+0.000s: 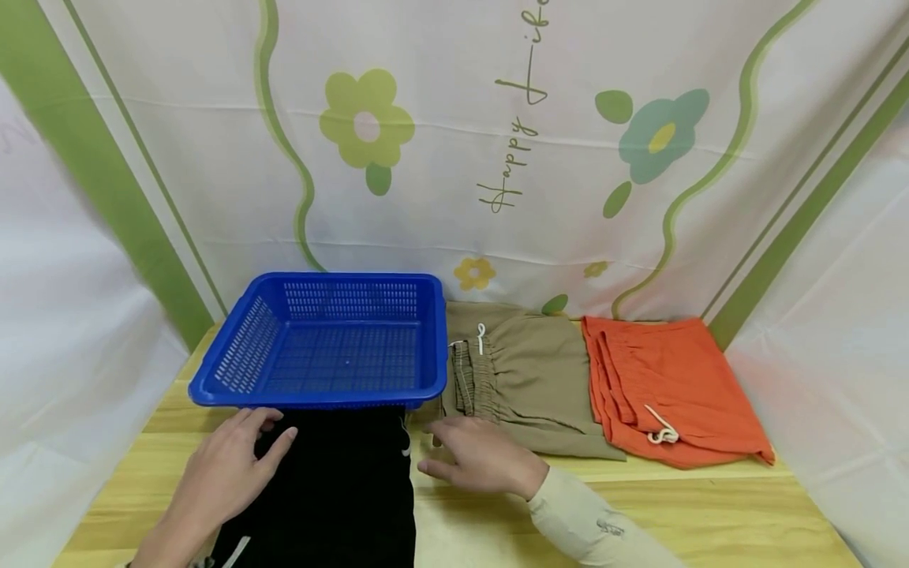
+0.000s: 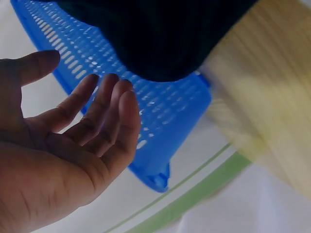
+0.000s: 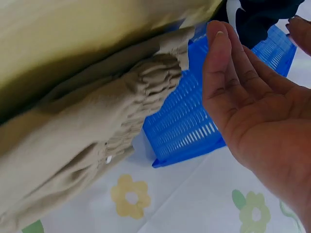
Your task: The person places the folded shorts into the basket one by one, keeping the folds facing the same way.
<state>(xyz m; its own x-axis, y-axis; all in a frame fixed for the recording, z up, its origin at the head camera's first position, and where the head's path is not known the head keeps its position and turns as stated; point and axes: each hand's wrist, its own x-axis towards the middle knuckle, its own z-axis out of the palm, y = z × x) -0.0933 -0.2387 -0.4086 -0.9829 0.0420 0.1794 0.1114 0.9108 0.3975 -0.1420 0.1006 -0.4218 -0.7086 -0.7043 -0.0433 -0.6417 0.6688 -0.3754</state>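
Observation:
A black folded garment [image 1: 341, 481] with a pale drawstring lies on the table in front of the blue plastic basket [image 1: 355, 397]. At its left edge hovers my left hand [image 1: 223, 469], fingers loosely bent and thumb apart; the left wrist view shows nothing in the hand [image 2: 82, 141]. My right hand [image 1: 486, 457] is just past the garment's right edge, close to the waistband of the khaki shorts [image 1: 543, 379]. Its fingers [image 3: 218, 63] are nearly straight and hold nothing in the right wrist view.
The basket holds nothing and stands at the back left. Orange folded shorts [image 1: 682, 379] with a white drawstring lie right of the khaki pair. Behind the wooden table [image 1: 639, 505] hangs a flower-print curtain [image 1: 440, 158], with white cloth at both sides.

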